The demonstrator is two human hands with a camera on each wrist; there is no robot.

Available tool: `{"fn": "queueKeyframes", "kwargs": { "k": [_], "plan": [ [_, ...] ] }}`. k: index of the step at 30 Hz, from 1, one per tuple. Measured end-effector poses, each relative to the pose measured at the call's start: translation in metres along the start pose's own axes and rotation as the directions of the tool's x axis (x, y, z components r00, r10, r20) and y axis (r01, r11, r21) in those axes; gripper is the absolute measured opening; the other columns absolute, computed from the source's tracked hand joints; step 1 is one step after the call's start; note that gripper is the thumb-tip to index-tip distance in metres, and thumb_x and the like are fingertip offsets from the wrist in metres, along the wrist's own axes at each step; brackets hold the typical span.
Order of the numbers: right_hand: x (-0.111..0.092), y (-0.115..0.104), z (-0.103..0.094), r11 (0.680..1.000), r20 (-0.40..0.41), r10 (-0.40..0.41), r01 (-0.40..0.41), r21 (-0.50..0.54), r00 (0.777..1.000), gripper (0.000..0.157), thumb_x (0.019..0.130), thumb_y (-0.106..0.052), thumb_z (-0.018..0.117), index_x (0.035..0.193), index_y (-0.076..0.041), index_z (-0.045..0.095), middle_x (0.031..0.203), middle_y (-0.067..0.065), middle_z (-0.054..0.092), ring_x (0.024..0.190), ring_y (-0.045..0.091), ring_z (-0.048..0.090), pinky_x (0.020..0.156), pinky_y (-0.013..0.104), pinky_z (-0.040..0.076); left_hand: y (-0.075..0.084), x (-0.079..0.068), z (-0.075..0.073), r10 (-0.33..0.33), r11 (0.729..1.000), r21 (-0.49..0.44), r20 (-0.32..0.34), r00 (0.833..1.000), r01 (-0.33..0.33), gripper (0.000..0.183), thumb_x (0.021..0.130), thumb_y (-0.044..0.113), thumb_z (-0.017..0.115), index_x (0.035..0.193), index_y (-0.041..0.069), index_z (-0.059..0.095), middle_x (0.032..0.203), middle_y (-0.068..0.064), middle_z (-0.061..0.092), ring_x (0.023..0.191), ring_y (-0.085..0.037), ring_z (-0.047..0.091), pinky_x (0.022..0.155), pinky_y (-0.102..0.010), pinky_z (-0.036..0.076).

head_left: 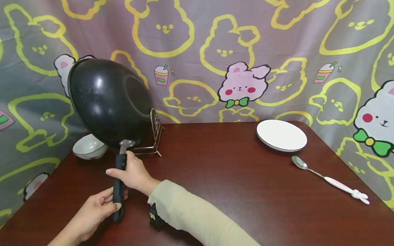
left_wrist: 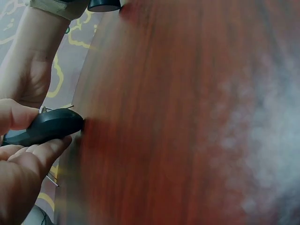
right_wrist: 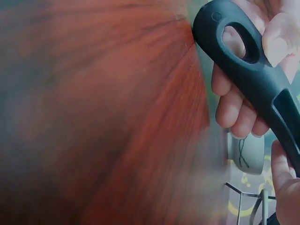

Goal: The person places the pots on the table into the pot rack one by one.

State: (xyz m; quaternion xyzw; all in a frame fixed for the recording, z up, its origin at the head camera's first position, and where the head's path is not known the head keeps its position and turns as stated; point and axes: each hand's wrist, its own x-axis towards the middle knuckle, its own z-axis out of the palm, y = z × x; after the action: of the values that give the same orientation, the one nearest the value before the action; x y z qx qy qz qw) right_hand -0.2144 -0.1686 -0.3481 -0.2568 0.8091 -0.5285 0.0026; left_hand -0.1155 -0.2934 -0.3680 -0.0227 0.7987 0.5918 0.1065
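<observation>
A black wok (head_left: 107,99) is tipped on its side at the back left, its rounded underside towards the head camera. My right hand (head_left: 136,172) grips the upper part of its black handle (head_left: 118,191), near the metal joint. Lower down, my left hand (head_left: 95,210) holds the handle's end between thumb and fingers. In the right wrist view, the left fingers (right_wrist: 239,112) lie under the handle near its hanging hole. Beside the wok's right edge stands a wire rack (head_left: 157,131), partly hidden; whether it bears the wok, I cannot tell.
Behind the wok at the left sits a white bowl (head_left: 89,147), partly covered. A white plate (head_left: 281,135) is at the back right, with a rabbit-handled spoon (head_left: 332,182) in front of it. A patterned curtain (head_left: 191,61) hangs behind the brown table (head_left: 221,177).
</observation>
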Motion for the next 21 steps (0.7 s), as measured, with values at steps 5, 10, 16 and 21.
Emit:
{"fn": "queueKeyframes", "kwargs": {
  "k": [5, 10, 16, 21],
  "plan": [
    [0.000, -0.001, -0.001, 1.000, 0.003, 0.010, -0.010, 0.005, 1.000, 0.045, 0.075, -0.034, 0.076, 0.103, -0.011, 0.048, 0.073, -0.007, 0.050, 0.066, 0.003, 0.050, 0.060, 0.013, 0.041, 0.004, -0.002, 0.001, -0.001, 0.999, 0.050, -0.024, 1.000, 0.003, 0.061, 0.088, 0.005, 0.058, 0.136, -0.015, 0.028, 0.127, -0.029, 0.051, 0.102, 0.002, 0.057, 0.082, -0.023, 0.051],
    [-0.002, 0.000, -0.008, 0.999, 0.032, 0.053, -0.053, -0.005, 0.998, 0.053, 0.076, -0.035, 0.074, 0.113, -0.007, 0.048, 0.075, -0.006, 0.055, 0.065, 0.002, 0.053, 0.060, 0.013, 0.043, 0.005, -0.001, 0.002, -0.035, 0.995, 0.095, -0.048, 0.998, 0.040, 0.061, 0.087, 0.007, 0.060, 0.136, -0.014, 0.031, 0.126, -0.027, 0.053, 0.104, -0.005, 0.059, 0.083, -0.025, 0.051],
    [-0.013, 0.000, -0.057, 0.998, 0.103, 0.062, -0.059, -0.026, 0.993, 0.065, 0.082, -0.034, 0.068, 0.134, -0.005, 0.041, 0.095, 0.003, 0.063, 0.076, 0.001, 0.060, 0.068, 0.015, 0.046, 0.019, -0.004, 0.007, 0.130, 0.906, 0.422, -0.197, 0.972, -0.035, 0.060, 0.084, 0.009, 0.063, 0.133, -0.013, 0.036, 0.123, -0.032, 0.053, 0.108, -0.034, 0.059, 0.078, -0.027, 0.053],
    [-0.034, 0.001, -0.128, 0.983, 0.083, -0.124, 0.134, -0.129, 0.989, 0.058, 0.085, -0.025, 0.066, 0.132, -0.003, 0.042, 0.102, 0.011, 0.061, 0.085, 0.010, 0.063, 0.076, 0.018, 0.049, 0.054, -0.007, 0.024, 0.546, 0.647, 0.729, -0.239, 0.803, -0.224, 0.057, 0.077, 0.005, 0.068, 0.129, -0.003, 0.046, 0.118, -0.030, 0.057, 0.097, -0.041, 0.062, 0.072, -0.042, 0.053]
  ]
}}
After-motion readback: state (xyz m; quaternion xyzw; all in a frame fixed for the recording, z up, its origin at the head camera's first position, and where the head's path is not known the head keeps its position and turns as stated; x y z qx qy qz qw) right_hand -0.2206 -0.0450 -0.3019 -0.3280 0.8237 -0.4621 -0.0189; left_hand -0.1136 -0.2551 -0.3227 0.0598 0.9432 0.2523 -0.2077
